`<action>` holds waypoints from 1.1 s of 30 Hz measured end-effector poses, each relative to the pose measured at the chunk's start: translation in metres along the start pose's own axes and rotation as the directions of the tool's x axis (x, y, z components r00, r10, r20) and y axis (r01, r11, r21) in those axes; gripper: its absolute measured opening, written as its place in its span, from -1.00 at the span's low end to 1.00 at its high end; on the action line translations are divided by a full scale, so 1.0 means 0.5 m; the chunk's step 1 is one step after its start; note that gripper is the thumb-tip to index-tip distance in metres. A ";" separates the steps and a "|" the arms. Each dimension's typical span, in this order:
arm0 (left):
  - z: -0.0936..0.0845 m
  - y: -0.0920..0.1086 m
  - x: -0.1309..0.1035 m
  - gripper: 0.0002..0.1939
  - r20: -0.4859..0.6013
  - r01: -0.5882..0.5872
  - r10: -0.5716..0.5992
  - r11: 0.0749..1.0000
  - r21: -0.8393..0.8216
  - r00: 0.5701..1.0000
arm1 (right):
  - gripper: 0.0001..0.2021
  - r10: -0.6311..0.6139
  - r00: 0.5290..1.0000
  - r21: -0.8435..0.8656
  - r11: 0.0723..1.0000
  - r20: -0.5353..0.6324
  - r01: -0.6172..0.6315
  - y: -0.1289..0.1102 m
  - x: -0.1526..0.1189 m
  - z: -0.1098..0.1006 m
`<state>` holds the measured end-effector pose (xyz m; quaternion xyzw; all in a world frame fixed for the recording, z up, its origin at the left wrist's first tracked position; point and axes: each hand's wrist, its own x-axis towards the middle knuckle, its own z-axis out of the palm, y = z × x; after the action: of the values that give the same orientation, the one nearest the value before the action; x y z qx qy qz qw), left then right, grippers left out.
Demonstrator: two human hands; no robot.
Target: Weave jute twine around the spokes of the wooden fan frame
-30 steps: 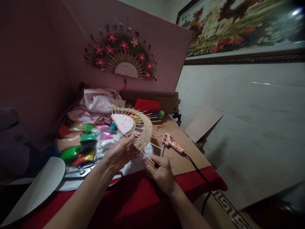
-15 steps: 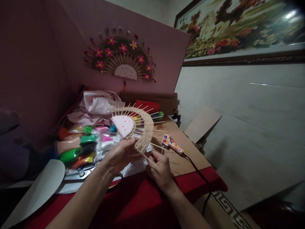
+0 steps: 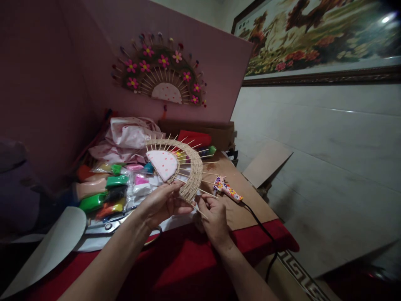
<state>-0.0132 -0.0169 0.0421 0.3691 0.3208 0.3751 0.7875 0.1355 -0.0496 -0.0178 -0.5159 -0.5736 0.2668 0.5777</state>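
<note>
L hand (image 3: 161, 205), fingers closed on twine fan (image 3: 194, 170); R hand (image 3: 215, 218), fingers pinch 1 stick (image 3: 201, 212), nr table (image 3: 175, 261) front edge; 1 glue gun (image 3: 228, 189) on cardboard (image 3: 238, 215) nr R edge.

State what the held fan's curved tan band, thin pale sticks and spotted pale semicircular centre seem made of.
Curved tan band: probably jute twine, matte; coarse strands show.
Thin pale sticks: likely wood or bamboo, unpainted; straw-coloured.
Spotted pale semicircular centre: apparently matte fabric; soft, rounded edge.
</note>
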 end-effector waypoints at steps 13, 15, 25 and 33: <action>-0.004 -0.005 0.005 -0.82 0.060 -0.070 0.072 0.997 -0.029 0.996 | -0.80 -0.138 0.986 -0.088 0.988 -0.090 0.130 -0.010 0.000 -0.009; -0.005 -0.007 0.008 -0.80 0.075 -0.095 0.097 0.995 -0.035 0.992 | -0.80 -0.202 0.971 -0.187 0.966 -0.131 0.175 -0.014 -0.011 -0.015; 0.004 -0.022 0.006 -0.76 0.147 -0.163 0.176 0.982 -0.097 0.973 | -0.90 -0.354 0.935 -0.038 0.934 0.028 0.355 -0.049 -0.136 -0.012; 0.054 -0.046 0.032 -0.85 0.024 -0.402 0.404 0.914 -0.056 0.914 | -0.82 0.091 0.981 0.368 0.918 0.172 -0.149 -0.099 -0.113 0.017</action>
<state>0.0243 -0.0232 0.0338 0.4142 0.2145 0.5306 0.7077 0.1020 -0.1139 0.0034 -0.4073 -0.5205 0.4457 0.6038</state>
